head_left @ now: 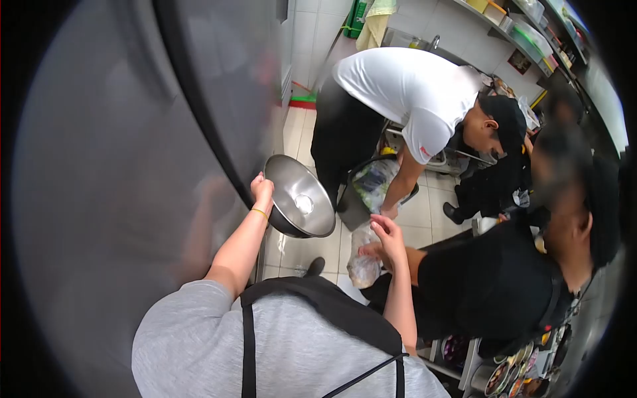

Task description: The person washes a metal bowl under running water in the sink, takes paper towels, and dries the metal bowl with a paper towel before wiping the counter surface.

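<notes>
My left hand (263, 190) grips the rim of a large steel bowl (302, 189), which is tilted so that its inside shows. To the right, my right hand (389, 236) is raised with its fingers apart and nothing in them. Just below it, a co-worker's hand (373, 251) touches a clear plastic bag (364, 265). Another co-worker in a white shirt (405, 79) bends over a dark bin (355, 208) with a plastic bag (371, 182) in it, one hand reaching near my right fingertips.
A large metal door (133, 199) stands close on my left. Co-workers in black crowd the right side. Food containers (458, 350) sit at the lower right, shelves (517, 33) at the upper right. Tiled floor (298, 132) shows between the people.
</notes>
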Demonstrator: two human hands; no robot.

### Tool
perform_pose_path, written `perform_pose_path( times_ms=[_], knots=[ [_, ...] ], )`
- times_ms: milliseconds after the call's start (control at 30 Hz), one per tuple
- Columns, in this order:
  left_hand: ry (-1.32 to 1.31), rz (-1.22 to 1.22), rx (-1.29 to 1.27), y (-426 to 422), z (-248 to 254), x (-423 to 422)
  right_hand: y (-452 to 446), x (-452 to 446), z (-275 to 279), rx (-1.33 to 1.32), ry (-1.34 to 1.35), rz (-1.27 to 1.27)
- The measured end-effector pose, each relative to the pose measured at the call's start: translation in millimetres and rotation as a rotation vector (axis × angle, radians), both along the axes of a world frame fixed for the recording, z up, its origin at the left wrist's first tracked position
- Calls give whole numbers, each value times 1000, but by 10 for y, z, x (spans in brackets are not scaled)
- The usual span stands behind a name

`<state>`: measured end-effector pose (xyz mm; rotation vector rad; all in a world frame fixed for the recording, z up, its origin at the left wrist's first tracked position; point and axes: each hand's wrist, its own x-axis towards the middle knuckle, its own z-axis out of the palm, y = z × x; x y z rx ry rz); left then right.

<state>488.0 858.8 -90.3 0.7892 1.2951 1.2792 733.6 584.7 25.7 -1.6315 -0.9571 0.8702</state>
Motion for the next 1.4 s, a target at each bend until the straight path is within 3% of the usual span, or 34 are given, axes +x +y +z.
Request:
perform_pose_path(
  times_ms=[300,500,700,833,900,1133,1233,1300,1400],
  knots=[
    [34,75,51,547,-234,765,919,1184,-229,171,129,-37],
    [136,102,133,733,-316,1112,1914,1427,44,242,-121,211],
    [79,53,20,1597,-459,1469,3001,1541,341,225,-155,259],
    [69,104,75,2207,-571,1751,3505,1725,271,206,9,288],
    [198,21,57,2408,-540,1837,3621,1812,263,208,-27,322],
    [188,21,73,3121,-398,2185,3577,2135,364,124,242,334],
    [347,27,198,3388,-322,2311,3457,2139,389,181,317,385],
    [363,29,195,3598,-260,2390,3349,2123,481,183,501,433],
    [328,40,227,3890,-148,2535,3316,2131,521,237,533,380]
  ],
)
